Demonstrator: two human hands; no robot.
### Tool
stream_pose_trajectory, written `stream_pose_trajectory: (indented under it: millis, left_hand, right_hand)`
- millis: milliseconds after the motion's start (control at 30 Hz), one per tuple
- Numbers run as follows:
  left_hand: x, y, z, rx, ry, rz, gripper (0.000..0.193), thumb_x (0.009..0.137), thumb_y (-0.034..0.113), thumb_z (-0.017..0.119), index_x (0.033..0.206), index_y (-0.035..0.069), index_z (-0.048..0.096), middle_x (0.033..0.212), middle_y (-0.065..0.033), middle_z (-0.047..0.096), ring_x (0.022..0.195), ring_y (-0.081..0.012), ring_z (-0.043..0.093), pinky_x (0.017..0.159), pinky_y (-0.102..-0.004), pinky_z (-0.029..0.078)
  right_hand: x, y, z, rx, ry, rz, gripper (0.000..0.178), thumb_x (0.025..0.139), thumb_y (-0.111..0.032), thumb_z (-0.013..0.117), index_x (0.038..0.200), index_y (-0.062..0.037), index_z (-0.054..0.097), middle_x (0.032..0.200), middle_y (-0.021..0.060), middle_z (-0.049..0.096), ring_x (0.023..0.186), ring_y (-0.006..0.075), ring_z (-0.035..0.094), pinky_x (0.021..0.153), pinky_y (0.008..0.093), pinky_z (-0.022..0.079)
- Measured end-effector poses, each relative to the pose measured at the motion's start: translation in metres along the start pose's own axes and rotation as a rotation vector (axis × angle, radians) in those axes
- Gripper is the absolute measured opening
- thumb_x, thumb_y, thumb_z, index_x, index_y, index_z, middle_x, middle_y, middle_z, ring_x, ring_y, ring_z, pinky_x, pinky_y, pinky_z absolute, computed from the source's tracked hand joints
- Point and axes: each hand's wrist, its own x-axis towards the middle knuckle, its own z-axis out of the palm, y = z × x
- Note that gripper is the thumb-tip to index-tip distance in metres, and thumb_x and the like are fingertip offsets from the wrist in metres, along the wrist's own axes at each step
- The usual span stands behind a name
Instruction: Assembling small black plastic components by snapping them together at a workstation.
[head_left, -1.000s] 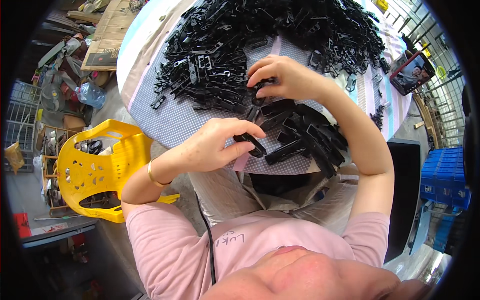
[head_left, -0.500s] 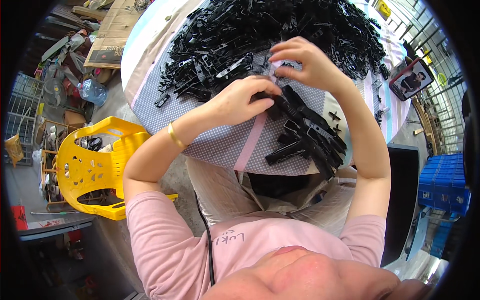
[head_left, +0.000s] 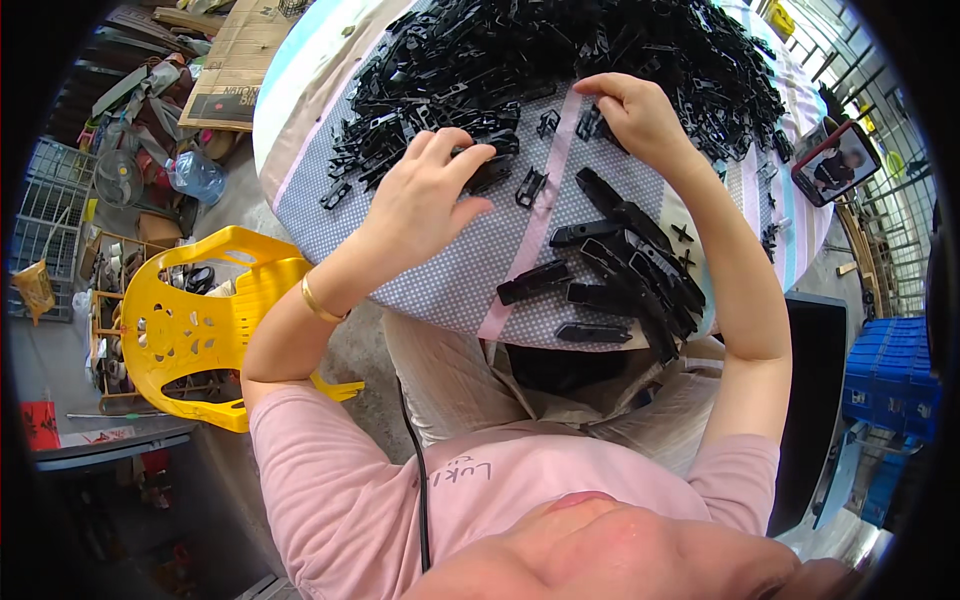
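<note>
A large heap of small black plastic parts (head_left: 440, 60) covers the far side of the cloth-covered round table (head_left: 440, 275). My left hand (head_left: 420, 200) is over the heap's near left edge, fingers and thumb apart, beside black parts at its fingertips. At the heap's near middle, my right hand (head_left: 645, 122) has its index finger stretched over the cloth and the other fingers partly hidden; a small black part (head_left: 590, 125) lies beneath it. Between the hands rests a black open-framed clip (head_left: 530, 187). Longer black plastic pieces (head_left: 630, 260) are piled near the table's front edge.
Small black cross-shaped parts (head_left: 683, 233) lie right of the pile. A phone (head_left: 838, 165) stands at the table's right edge. A yellow plastic chair (head_left: 200, 320) is at the left, with a cardboard sheet (head_left: 230, 65) behind. Blue crates (head_left: 890, 375) stand at the right.
My hands were close together over the table's middle and have moved apart. The left went left to the heap's edge; the right moved slightly right. More long pieces show at the near pile's left.
</note>
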Motion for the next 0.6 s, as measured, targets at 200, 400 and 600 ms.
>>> stream_pose_trajectory:
  millis: [200,400,600]
  left_hand:
    - [0.026,-0.017,0.041,0.192,0.163,0.139,0.048,0.07,0.016,0.065,0.113,0.004,0.047,0.102,-0.0129,0.048,0.09,-0.0278,0.049,0.075,-0.0334,0.046]
    - [0.066,-0.006,0.054,0.114,0.12,-0.014,0.041,0.071,0.016,0.066,0.104,0.001,0.048,0.097,-0.013,0.053,0.093,-0.0285,0.051,0.076,-0.0344,0.046]
    - [0.094,-0.014,0.05,-0.045,0.032,-0.21,0.03,0.075,0.022,0.062,0.095,0.001,0.057,0.09,-0.0143,0.059,0.087,-0.0297,0.057,0.078,-0.0362,0.046]
  right_hand:
    - [-0.006,-0.035,-0.002,-0.138,-0.159,-0.369,0.021,0.073,-0.013,0.058,0.091,-0.0072,0.065,0.094,0.0057,0.061,0.088,0.0214,0.054,0.078,0.0307,0.046]
    - [-0.001,-0.015,-0.01,-0.399,-0.192,-0.267,0.015,0.069,-0.011,0.064,0.082,-0.0033,0.062,0.087,0.0055,0.061,0.085,0.0234,0.056,0.074,0.0324,0.047]
    - [-0.001,-0.009,-0.014,-0.469,-0.137,-0.229,0.015,0.068,-0.009,0.058,0.082,-0.0041,0.062,0.077,0.0091,0.061,0.073,0.0248,0.059,0.066,0.0328,0.048]
